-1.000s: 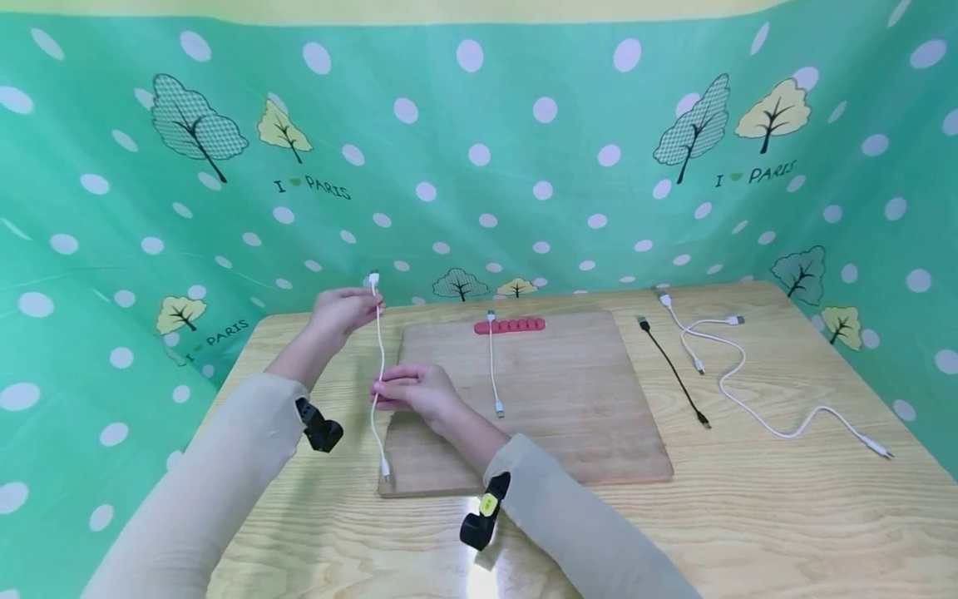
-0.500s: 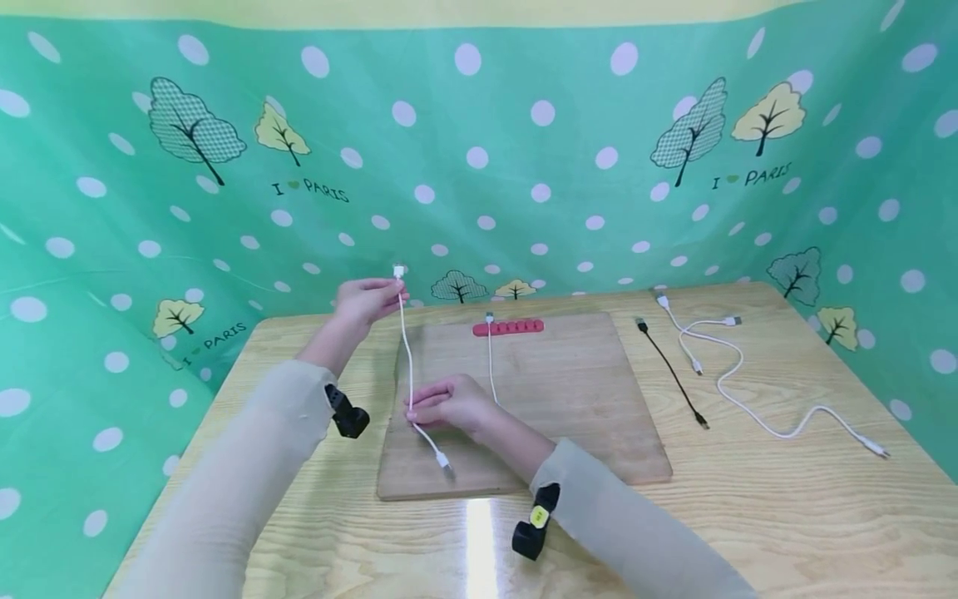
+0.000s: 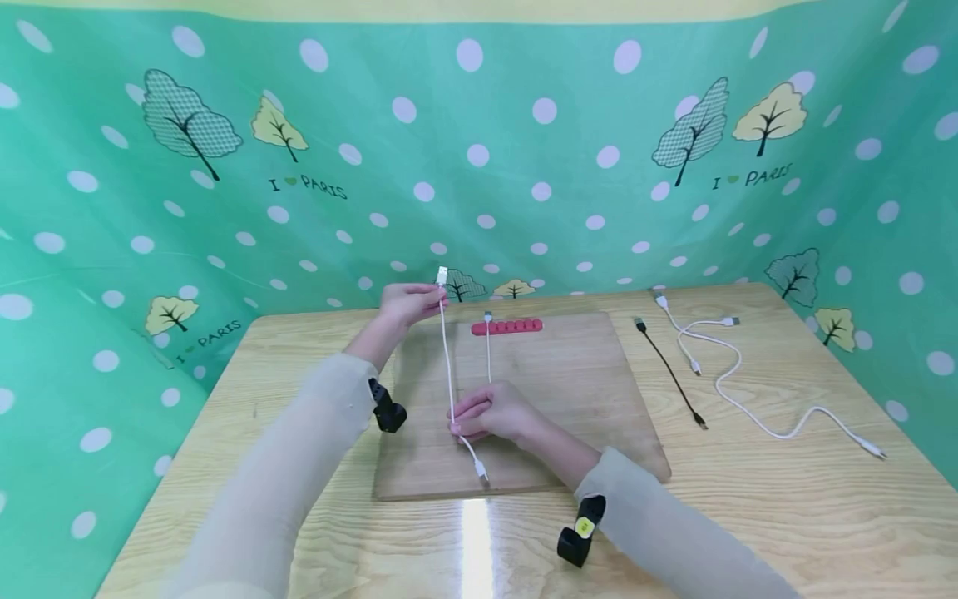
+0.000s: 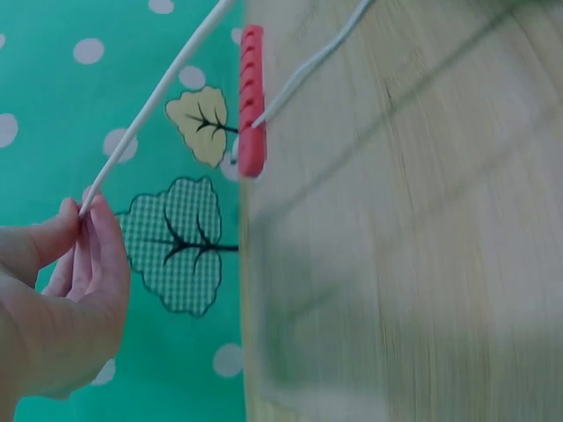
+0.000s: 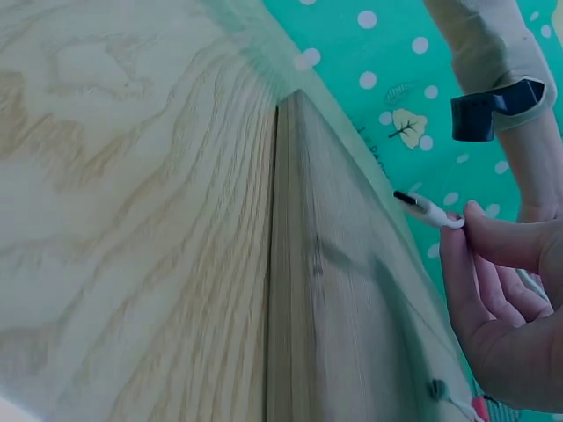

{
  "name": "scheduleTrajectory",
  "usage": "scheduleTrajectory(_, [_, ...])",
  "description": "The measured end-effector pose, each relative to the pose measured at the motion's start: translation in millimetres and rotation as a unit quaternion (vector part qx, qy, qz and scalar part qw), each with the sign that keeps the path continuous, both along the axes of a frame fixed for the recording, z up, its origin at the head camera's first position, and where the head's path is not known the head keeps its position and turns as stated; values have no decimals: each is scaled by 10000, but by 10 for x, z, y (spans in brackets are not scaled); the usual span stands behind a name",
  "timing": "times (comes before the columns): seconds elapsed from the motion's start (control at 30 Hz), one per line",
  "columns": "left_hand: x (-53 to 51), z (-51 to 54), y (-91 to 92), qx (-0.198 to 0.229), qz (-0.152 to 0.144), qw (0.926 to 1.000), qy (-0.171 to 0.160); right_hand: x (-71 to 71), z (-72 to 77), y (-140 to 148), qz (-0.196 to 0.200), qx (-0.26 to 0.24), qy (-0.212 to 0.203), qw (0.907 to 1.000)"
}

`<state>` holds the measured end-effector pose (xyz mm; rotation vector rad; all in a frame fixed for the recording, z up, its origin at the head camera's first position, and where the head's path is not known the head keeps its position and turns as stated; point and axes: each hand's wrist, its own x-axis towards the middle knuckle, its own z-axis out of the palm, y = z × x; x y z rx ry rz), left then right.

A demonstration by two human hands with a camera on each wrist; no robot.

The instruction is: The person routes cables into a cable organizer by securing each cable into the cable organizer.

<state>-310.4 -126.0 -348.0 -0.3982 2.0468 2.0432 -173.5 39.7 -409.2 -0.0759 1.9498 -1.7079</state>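
Observation:
A short white USB cable (image 3: pixel 447 349) is stretched between both hands above the wooden board (image 3: pixel 569 399). Near its upper plug, my left hand (image 3: pixel 412 304) pinches it between thumb and fingers. Lower down, my right hand (image 3: pixel 497 412) pinches the cord, and the small connector (image 5: pixel 424 209) sticks out past the fingertips. To the right of the left hand, a red cable holder strip (image 3: pixel 506 327) lies along the board's far edge. Another white cable (image 3: pixel 489 349) sits in one of its left slots and runs down the board, partly hidden behind the right hand.
Right of the board, a short black cable (image 3: pixel 671 373) lies on the wooden table (image 3: pixel 808 516). Beside it is a white cable (image 3: pixel 741 366) with several plugs, its long lead curving toward the right. A green dotted curtain (image 3: pixel 479 133) hangs behind the table.
Both hands have moved to the right, carrying the stretched white cable from the board's left edge to over the board, close to the red strip. The cables on the table have stayed put.

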Motion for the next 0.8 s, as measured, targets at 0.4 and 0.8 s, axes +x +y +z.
scheduleTrajectory(0.4, [-201,-114,335,158,-138,9995,-231,4,-91,450,-592,-727,-469,9945])
scheduleTrajectory(0.8, [-297,-259,493,-10,-667,9978,55,-5,-130,578,-635,-451,-437,9960])
